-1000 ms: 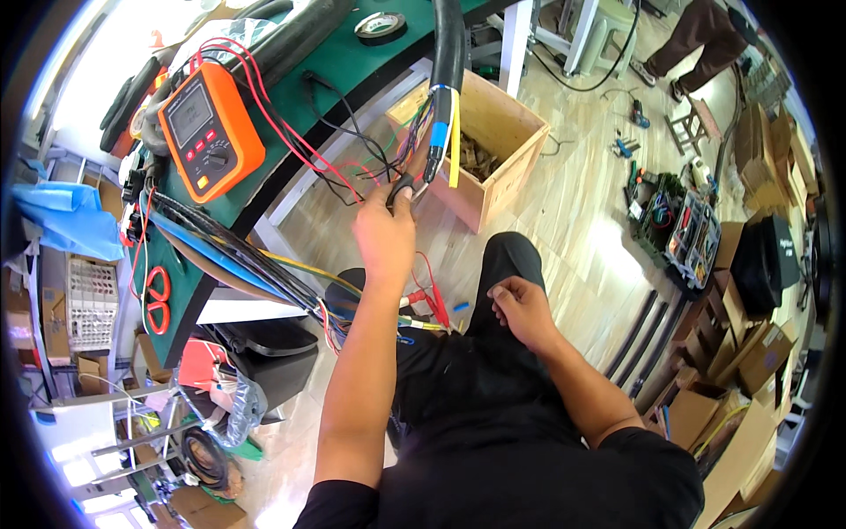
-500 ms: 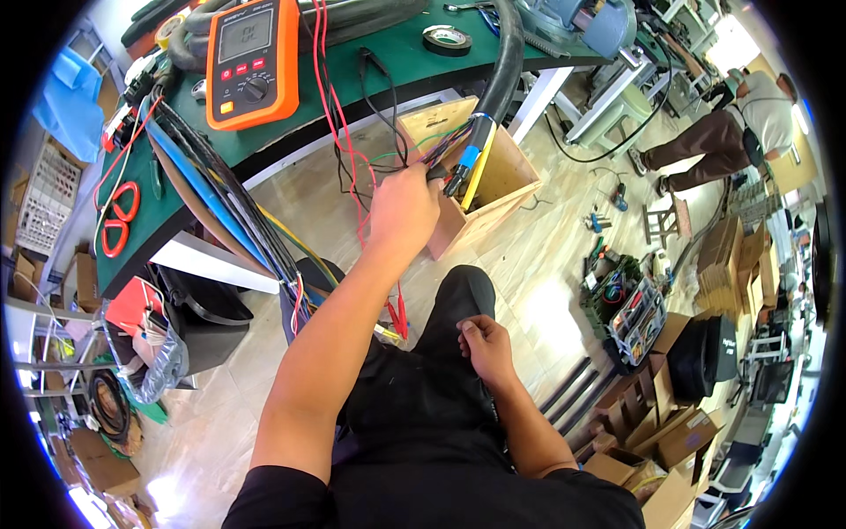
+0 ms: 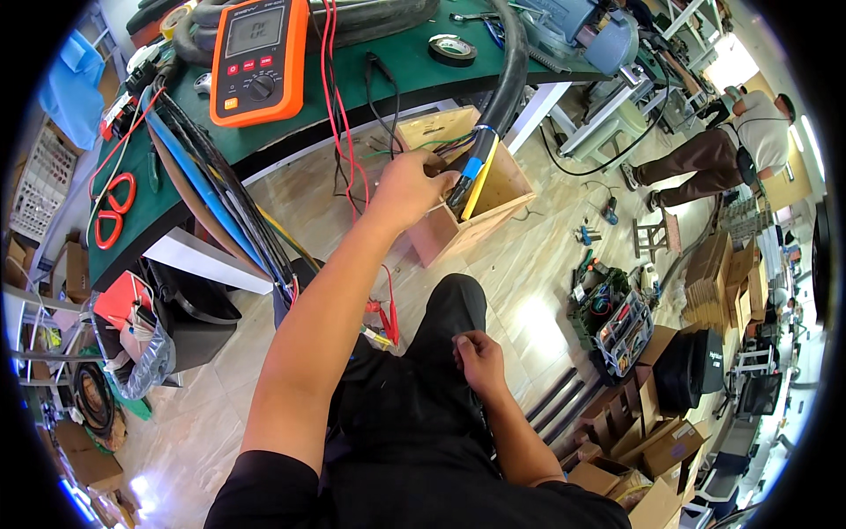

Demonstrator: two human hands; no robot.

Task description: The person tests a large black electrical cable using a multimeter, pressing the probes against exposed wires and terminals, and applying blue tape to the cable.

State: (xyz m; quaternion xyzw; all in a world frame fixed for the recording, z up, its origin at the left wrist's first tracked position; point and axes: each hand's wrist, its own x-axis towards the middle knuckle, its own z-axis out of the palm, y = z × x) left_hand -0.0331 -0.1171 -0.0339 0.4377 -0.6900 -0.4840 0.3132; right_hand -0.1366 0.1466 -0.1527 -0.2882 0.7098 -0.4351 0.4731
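Head view:
- Left hand (image 3: 410, 188): reached forward, fingers closed about the coloured wire ends at the cut end of the thick black cable (image 3: 504, 84); which wire is pinched is hidden by the hand.
- Thick black cable: hangs off the green workbench top (image 3: 388, 66) into the open plywood box (image 3: 489, 198); blue and yellow cores (image 3: 476, 176) show just beside the fingers.
- Right hand (image 3: 480, 361): resting on the black-trousered thigh, fingers curled; whether it holds anything cannot be told.
- Orange digital multimeter (image 3: 258, 60): lying on the bench, red and black test leads (image 3: 339, 132) trailing over the edge between bench and arm.
- Red probe clips (image 3: 385, 319): on the floor by the knee.
- Black tape roll (image 3: 451, 48): on the bench, behind the cable.
- Red-handled scissors (image 3: 110, 210): at the bench's left end.
- Open tool case (image 3: 612, 313) and cardboard cartons (image 3: 656, 441): on the floor to the right.
- Another person (image 3: 714, 145): well apart, bent over, partly cut off at the rim.
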